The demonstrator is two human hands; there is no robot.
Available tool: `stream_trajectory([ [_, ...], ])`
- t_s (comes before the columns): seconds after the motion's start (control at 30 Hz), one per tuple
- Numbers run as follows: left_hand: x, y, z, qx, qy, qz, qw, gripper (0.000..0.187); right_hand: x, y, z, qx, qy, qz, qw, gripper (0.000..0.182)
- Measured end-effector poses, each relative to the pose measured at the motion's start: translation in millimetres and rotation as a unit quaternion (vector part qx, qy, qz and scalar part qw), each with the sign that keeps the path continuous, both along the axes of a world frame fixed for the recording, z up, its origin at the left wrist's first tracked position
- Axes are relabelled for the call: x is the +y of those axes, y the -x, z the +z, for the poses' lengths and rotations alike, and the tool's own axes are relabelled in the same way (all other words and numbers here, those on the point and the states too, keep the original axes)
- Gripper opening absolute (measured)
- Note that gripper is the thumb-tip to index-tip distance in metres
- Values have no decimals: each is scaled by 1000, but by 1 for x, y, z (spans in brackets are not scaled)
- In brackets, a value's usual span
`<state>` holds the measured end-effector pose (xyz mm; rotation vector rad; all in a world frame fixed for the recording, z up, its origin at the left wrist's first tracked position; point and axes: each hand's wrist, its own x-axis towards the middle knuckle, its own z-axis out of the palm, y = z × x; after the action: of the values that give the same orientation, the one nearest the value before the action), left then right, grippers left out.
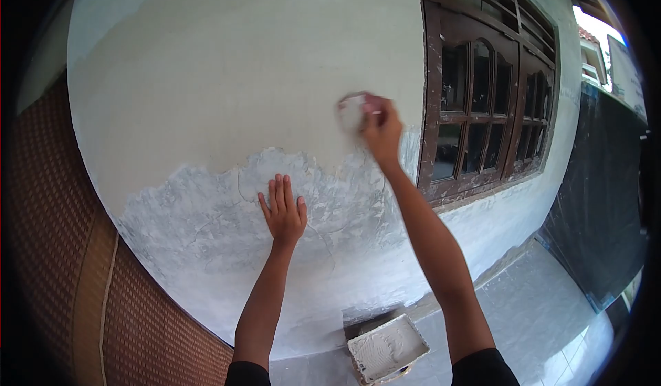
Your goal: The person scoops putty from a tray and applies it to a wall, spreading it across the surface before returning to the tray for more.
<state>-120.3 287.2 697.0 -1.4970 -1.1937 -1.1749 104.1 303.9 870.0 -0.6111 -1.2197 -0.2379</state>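
My left hand (282, 210) lies flat against the lower, patchy part of the wall (206, 210), its fingers spread and pointing up. Higher up and to the right, my right hand (381, 130) grips a roundish reddish pad (353, 113) with a whitish face. Motion blurs the pad, and I cannot tell its exact kind. It overlaps the smooth beige wall surface, just left of the window. Around my left hand the wall is grey-white, cracked and rough, with a ragged upper edge where the beige layer begins.
A rectangular tray (398, 366) holding white paste stands low by the wall, between my forearms. At the right is a brown wooden window (475, 104) with glass panes. A woven brown panel (55, 214) borders the left side, and a dark sheet (595, 200) stands far right above grey floor tiles (509, 310).
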Motion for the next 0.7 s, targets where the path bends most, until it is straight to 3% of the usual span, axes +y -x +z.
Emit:
stream_trajectory([
  [0.13, -2, -3, 1, -8, 5, 17, 1000, 53, 10, -75, -5, 223, 61, 9, 973, 26],
  [0.17, -2, -4, 3, -10, 1, 17, 1000, 53, 15, -76, -6, 222, 58, 9, 973, 26],
  [0.23, -1, -9, 1, -33, 11, 7, 999, 54, 2, -55, -7, 166, 13, 32, 986, 28],
  [0.27, -2, -9, 1, -32, 9, 9, 999, 54, -27, -24, -1, 120, 61, 112, 985, 26],
  [0.33, -3, -11, 2, -42, 29, -14, 999, 58, -17, 16, -10, 28, 89, 137, 986, 26],
  [0.4, -7, -7, 2, -30, 42, -24, 998, 59, -20, 37, -11, -66, 39, 43, 996, 25],
  [0.47, -12, 1, 2, -19, 54, -30, 998, 60, -3, 22, -8, -23, 42, 7, 999, 24],
  [0.53, -19, 4, 3, -11, 88, -33, 996, 58, 9, -12, -6, 102, 83, 78, 988, 25],
  [0.6, -24, 5, 5, -8, 94, -25, 995, 58, -8, -41, -3, 184, 58, 35, 981, 30],
  [0.63, -26, 3, 7, -3, 102, -23, 995, 59, -12, -56, -5, 206, 124, -9, 971, 33],
  [0.7, -33, -1, 8, -11, 111, -20, 994, 59, 13, -84, -28, 218, 112, 34, 969, 32],
])
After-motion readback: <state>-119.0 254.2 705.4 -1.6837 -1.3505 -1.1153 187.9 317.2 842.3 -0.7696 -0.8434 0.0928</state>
